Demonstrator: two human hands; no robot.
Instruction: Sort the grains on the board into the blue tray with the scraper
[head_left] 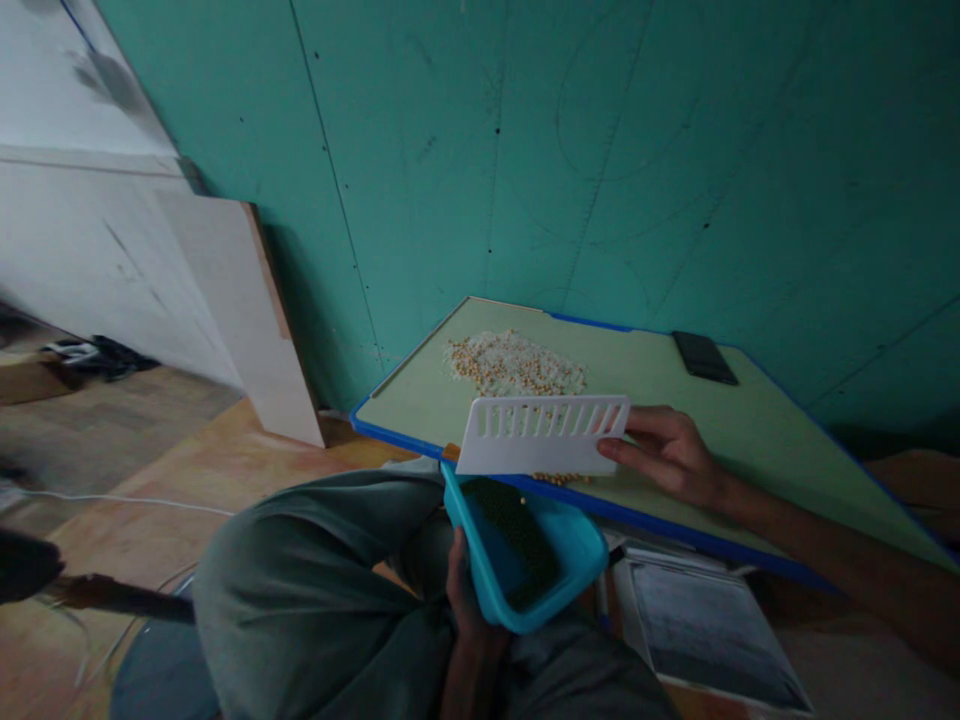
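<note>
My right hand (667, 455) pinches the right end of a white slotted plastic plate (540, 440), held upright over the table's front edge. My left hand (469, 590) grips the near left side of a blue plastic basin (577, 555) tilted above my lap. Small dark green grains (517, 535) lie along the basin's bottom. Behind the plate, a spread pile of white grains and yellow kernels (517, 362) covers part of the table (637, 365). A few more yellow kernels (559, 479) show below the plate at the table's edge, partly hidden by it.
A black phone-like slab (703, 357) lies at the table's back right. The green wall (480, 150) rises behind the table. A pale board (247, 310) leans at left. Under the table's front stands a grey framed panel (709, 620); a dark round seat (161, 660) is at lower left.
</note>
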